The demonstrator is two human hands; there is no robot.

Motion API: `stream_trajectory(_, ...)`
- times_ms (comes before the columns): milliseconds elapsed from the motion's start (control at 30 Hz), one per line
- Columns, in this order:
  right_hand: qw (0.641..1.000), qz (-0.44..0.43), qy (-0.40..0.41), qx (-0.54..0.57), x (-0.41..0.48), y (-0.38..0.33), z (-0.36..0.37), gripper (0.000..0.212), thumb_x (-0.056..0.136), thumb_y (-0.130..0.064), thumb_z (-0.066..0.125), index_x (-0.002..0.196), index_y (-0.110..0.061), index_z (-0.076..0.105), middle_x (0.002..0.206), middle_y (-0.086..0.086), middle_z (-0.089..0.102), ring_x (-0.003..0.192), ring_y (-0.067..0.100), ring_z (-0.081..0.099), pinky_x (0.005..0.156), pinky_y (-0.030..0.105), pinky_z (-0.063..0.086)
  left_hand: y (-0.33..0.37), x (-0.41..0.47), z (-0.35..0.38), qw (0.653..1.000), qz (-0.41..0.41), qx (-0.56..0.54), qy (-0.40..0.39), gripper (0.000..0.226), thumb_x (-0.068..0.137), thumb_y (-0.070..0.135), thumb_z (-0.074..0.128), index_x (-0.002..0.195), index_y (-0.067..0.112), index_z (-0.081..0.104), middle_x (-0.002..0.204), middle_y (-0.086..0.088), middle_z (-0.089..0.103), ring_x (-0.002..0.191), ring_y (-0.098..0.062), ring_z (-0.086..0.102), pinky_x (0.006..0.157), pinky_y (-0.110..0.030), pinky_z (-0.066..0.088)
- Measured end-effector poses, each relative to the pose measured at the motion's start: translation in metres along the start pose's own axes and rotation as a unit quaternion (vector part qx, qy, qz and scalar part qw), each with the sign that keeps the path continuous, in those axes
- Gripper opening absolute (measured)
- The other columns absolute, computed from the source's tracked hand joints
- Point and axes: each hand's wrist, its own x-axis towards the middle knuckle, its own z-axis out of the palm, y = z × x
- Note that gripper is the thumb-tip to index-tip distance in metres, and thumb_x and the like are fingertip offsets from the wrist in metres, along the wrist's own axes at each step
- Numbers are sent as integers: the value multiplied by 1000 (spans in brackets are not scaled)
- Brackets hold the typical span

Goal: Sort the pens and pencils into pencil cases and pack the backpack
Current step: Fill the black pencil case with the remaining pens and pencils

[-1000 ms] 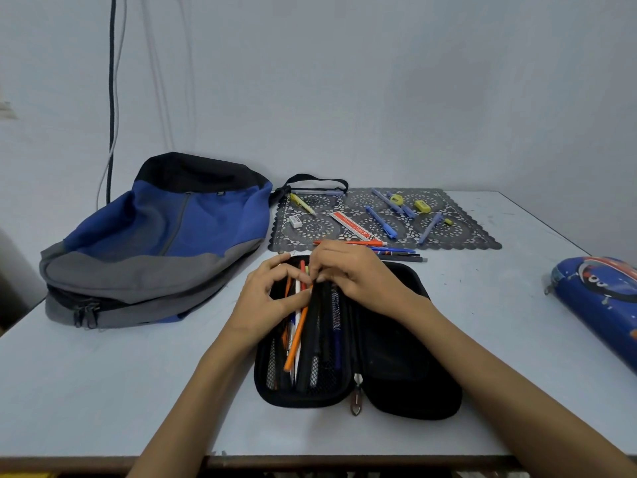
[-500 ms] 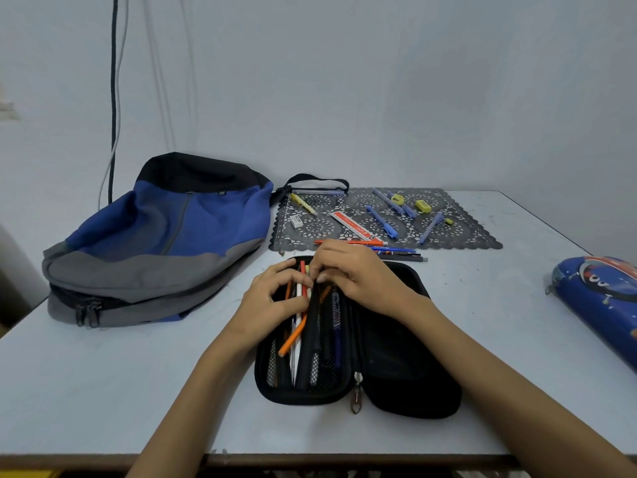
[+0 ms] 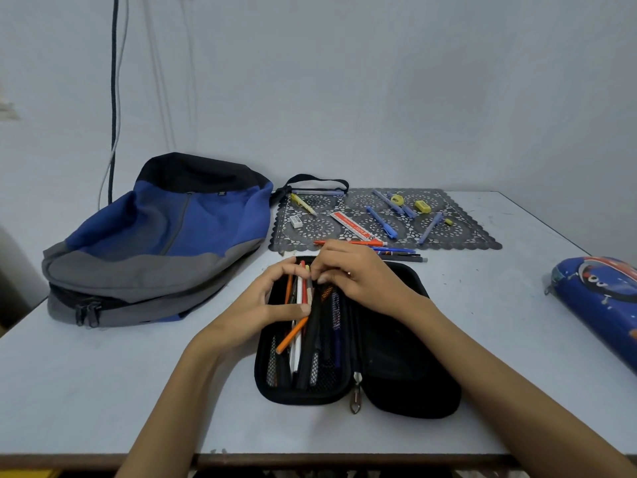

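Note:
A black pencil case [image 3: 406, 374] lies open on the table in front of me. Its left half, with a mesh pocket, holds several pens and pencils [image 3: 300, 353], and an orange pencil [image 3: 291, 336] lies slanted across them. My left hand [image 3: 258, 305] curls over the upper ends of the pencils, thumb pressed on them. My right hand [image 3: 362, 277] pinches the pencil tops from the right with curled fingers. The blue and grey backpack [image 3: 155, 243] lies flat at the left. A blue printed pencil case [image 3: 599, 298] sits at the right edge.
A grey lace mat [image 3: 458, 232] behind the case carries blue pens [image 3: 381, 222], a red ruler [image 3: 351, 224], a white eraser [image 3: 295, 221] and a yellow sharpener [image 3: 422, 206]. More pens [image 3: 396, 251] lie along its near edge. A cable hangs on the wall.
The orange pencil has tilted further, its lower end swinging left. My left thumb has slid down onto the pencils. Both hands stay at the case's top.

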Motion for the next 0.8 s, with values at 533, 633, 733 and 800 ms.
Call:
stream_trajectory(533, 1000, 5, 14, 13, -1, 3, 3, 15, 83, 0, 65, 89, -14, 68, 90, -5, 61, 84, 12, 60, 71, 39, 51, -31, 22, 4, 973, 38, 195, 116, 39, 59, 54, 64, 98, 52, 63, 137, 10, 51, 133, -12, 41, 113, -47, 30)
stream_trajectory(633, 1000, 5, 13, 15, -1, 2, 4, 15, 83, -1, 66, 88, -15, 68, 90, -9, 59, 84, 9, 59, 71, 37, 50, -30, 24, 5, 971, 39, 199, 130, 40, 57, 55, 63, 97, 55, 61, 137, 11, 49, 134, -11, 40, 114, -46, 30)
stream_trajectory(733, 1000, 9, 9, 12, -1, 3, 3, 12, 82, -1, 66, 87, -13, 67, 89, -7, 59, 82, 10, 58, 70, 39, 50, -32, 23, 3, 967, 49, 218, 123, 54, 60, 55, 65, 113, 51, 57, 137, 11, 49, 133, -14, 40, 111, -48, 33)
stream_trajectory(800, 1000, 9, 6, 11, -1, 2, 2, 11, 83, -2, 66, 86, -12, 67, 89, -6, 59, 82, 10, 58, 70, 40, 50, -29, 20, 2, 969, 28, 220, 105, 65, 58, 58, 63, 122, 52, 53, 145, 12, 40, 138, -12, 33, 114, -48, 30)
